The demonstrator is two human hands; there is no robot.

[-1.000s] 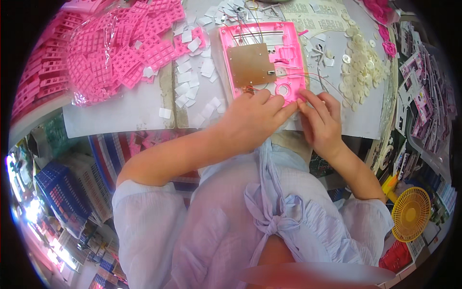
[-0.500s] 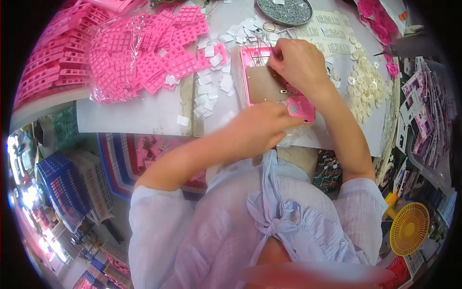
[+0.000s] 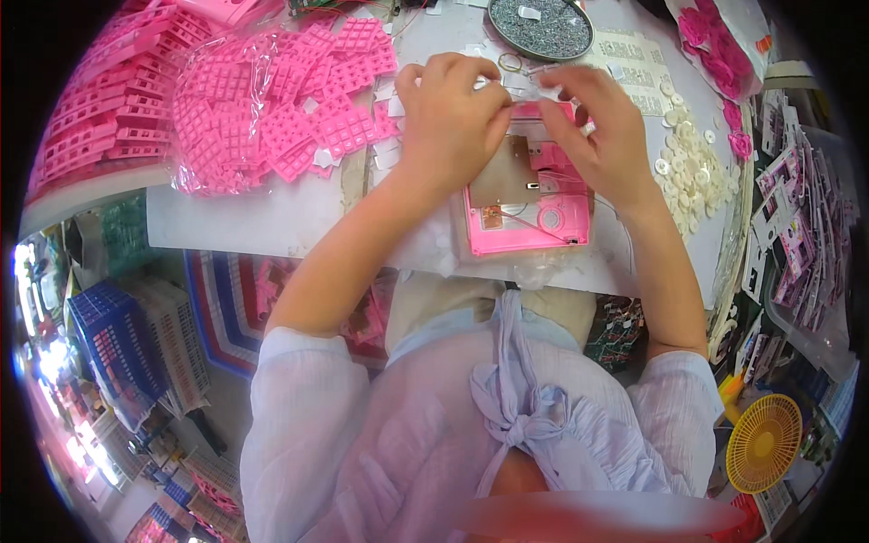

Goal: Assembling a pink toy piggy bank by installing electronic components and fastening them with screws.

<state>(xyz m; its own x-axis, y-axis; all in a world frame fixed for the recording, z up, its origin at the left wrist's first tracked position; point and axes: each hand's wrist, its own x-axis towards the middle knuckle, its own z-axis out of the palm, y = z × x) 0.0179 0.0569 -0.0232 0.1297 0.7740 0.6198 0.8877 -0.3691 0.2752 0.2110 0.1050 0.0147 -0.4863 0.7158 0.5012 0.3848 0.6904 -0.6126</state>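
The left hand [image 3: 455,120] curls at the far end of the pink casing [image 3: 507,240] on the surface [image 3: 226,222], what it pinches impossible to tell; the right hand [image 3: 605,136] holds thumb and fingers apart. Catching the thin wires [image 3: 534,225] could tug one loose or tilt the brown board [image 3: 507,174].
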